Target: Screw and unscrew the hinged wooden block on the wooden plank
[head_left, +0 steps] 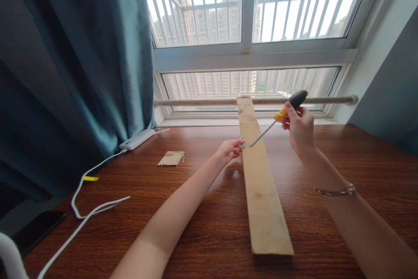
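Observation:
A long wooden board [261, 187] runs away from me across the table, its far end against the window rail. At its left edge, my left hand [230, 150] pinches a small metal hinge [242, 142] with dark holes between thumb and fingers. My right hand [300, 126] is closed round the yellow and black handle of a screwdriver [265, 132], held tilted to the right of the board. Its tip points down at the board, just right of the hinge; whether it touches the wood I cannot tell.
On the dark wood table [202, 244], a cardboard piece [171, 158] lies left with small metal screws [183, 157] beside it. A white power strip [137, 139], white cable [76, 200] and dark phone-like slab [39, 229] are further left. A metal rail [202, 102] crosses the window.

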`<action>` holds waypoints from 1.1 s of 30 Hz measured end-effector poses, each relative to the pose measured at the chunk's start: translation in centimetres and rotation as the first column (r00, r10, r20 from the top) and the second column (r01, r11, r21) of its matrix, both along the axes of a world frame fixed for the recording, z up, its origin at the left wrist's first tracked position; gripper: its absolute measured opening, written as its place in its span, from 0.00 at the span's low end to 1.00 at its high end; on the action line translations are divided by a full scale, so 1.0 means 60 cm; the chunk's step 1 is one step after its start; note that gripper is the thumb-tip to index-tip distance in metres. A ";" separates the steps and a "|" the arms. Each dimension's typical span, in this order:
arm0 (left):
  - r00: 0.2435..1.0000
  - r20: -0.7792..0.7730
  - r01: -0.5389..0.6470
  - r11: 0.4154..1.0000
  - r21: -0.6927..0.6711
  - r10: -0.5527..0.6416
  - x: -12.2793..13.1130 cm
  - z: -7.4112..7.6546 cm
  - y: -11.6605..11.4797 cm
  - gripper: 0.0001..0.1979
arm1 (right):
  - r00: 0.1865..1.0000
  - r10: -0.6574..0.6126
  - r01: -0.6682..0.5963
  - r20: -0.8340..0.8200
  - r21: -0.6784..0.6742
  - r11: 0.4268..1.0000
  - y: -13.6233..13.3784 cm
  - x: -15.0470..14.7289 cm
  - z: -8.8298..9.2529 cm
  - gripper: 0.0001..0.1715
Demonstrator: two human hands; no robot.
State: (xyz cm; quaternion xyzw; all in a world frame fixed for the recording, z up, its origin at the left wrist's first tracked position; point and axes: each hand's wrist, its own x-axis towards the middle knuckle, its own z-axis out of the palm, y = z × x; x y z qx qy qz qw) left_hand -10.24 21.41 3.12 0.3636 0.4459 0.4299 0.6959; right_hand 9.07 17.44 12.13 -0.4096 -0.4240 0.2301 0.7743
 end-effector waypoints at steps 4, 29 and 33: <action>1.000 0.000 -0.006 1.000 0.023 0.006 0.002 -0.001 -0.001 0.03 | 0.911 -0.048 0.192 0.410 -0.317 0.929 0.044 0.055 -0.035 0.21; 0.999 0.024 -0.040 0.998 0.040 0.039 0.009 -0.004 -0.007 0.05 | 0.338 0.382 0.601 0.860 -0.510 0.615 0.101 0.085 -0.214 0.24; 0.999 0.033 -0.036 0.997 0.069 0.033 0.007 -0.012 -0.001 0.06 | 0.330 0.384 0.609 0.862 -0.505 0.611 0.095 0.081 -0.213 0.26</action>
